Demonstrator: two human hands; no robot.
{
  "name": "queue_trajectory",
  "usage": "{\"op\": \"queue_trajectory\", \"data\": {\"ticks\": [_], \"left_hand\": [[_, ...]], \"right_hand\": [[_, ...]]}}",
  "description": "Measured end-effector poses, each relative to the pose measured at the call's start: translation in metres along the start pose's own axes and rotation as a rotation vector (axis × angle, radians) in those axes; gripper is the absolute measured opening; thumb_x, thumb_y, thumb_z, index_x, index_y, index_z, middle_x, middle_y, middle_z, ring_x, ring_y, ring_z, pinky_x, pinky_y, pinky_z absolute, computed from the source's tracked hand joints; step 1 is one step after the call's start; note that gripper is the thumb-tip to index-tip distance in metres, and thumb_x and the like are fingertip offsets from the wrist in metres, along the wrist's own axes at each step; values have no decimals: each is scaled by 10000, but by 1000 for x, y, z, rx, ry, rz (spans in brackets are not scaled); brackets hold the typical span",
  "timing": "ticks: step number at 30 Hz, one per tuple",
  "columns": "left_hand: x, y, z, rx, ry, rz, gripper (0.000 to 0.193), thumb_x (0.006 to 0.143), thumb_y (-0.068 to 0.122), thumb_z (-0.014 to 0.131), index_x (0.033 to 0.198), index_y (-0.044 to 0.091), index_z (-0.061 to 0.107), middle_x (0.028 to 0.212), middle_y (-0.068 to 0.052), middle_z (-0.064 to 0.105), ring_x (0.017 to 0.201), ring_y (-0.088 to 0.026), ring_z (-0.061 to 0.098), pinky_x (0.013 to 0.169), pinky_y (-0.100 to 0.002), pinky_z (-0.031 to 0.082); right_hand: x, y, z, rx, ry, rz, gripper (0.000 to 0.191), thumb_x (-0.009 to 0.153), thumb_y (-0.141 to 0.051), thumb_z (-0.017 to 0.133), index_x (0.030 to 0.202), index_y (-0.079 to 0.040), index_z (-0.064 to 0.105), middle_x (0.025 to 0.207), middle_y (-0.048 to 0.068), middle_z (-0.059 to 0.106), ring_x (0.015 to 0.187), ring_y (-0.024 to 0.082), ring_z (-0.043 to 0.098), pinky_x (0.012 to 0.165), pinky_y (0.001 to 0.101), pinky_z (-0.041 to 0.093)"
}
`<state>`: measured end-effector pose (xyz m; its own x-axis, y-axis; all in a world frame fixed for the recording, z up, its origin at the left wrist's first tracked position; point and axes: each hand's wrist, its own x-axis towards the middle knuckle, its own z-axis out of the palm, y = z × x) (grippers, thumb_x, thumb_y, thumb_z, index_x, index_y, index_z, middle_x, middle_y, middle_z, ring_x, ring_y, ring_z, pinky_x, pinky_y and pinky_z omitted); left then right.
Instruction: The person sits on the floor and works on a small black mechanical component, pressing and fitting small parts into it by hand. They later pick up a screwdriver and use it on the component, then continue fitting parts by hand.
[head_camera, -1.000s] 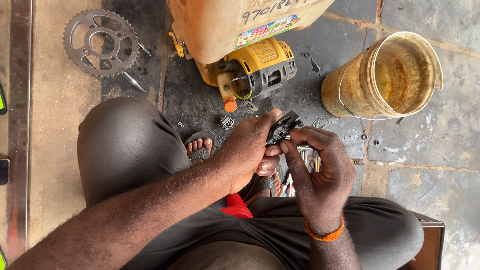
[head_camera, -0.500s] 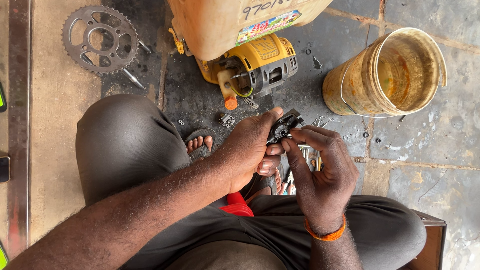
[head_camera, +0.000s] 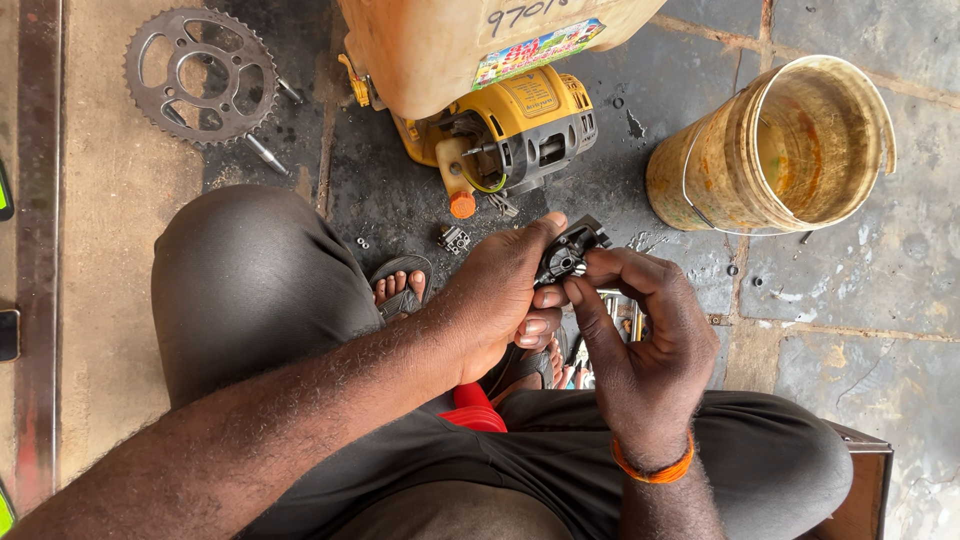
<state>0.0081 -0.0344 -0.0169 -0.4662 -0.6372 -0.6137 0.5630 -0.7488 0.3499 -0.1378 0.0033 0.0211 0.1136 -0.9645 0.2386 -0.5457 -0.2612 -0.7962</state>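
Observation:
A small black and silver metal engine part (head_camera: 566, 252) is held up between both hands above my lap. My left hand (head_camera: 497, 298) grips it from the left with thumb and fingers. My right hand (head_camera: 645, 340), with an orange band at the wrist, pinches it from the right, the index finger pressed against its underside. Just beyond the hands lies a yellow and grey small motor (head_camera: 510, 135) fixed under a cream plastic tank (head_camera: 440, 45), with an orange knob sticking out.
A grimy yellow bucket (head_camera: 775, 150) lies tilted at the right. A large toothed sprocket (head_camera: 200, 75) and a bolt lie at the upper left. Small metal bits (head_camera: 452, 238) sit on the dark oily floor by my sandalled foot (head_camera: 398, 286). Tools lie under my hands.
Both hands keep their hold on the small part and have barely shifted; the fingers of the right hand have moved slightly on it.

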Motion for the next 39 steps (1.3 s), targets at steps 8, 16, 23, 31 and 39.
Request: {"op": "queue_trajectory", "data": {"ticks": [8,16,23,31,39], "left_hand": [[-2,4,-3,-46,-61,18,333,1049,388,482,867,111,514,588,20,416,430,-88,347,389,-267,268],[-3,8,-9,1,-84,17,381,1061,420,458,801,142,451,563,33,397,423,-90,334,389,-274,278],[1,3,-9,11,-42,-9,353,1054,425,440,827,157,470,567,37,382,433,-85,323,396,-270,271],[3,2,-7,30,-27,4,336,1063,413,426,859,154,485,587,39,383,451,-83,324,407,-264,269],[6,1,-7,38,35,21,341,1059,421,438,850,156,487,588,33,389,447,-85,331,405,-263,274]], "right_hand": [[-1,5,-3,151,0,55,236,973,75,721,1189,25,640,1124,80,690,1099,130,686,995,284,576],[-2,1,-7,158,16,54,235,957,67,738,1171,20,653,1121,77,678,1076,128,688,956,271,586],[0,3,-6,93,-2,10,245,939,55,761,1158,13,658,1102,77,698,1044,119,698,932,273,590],[4,9,-3,130,10,35,264,925,32,775,1164,2,665,1086,66,722,1027,110,701,928,271,589],[3,11,-2,118,10,5,258,914,21,784,1146,5,671,1087,68,722,1014,114,706,909,270,588]]}}
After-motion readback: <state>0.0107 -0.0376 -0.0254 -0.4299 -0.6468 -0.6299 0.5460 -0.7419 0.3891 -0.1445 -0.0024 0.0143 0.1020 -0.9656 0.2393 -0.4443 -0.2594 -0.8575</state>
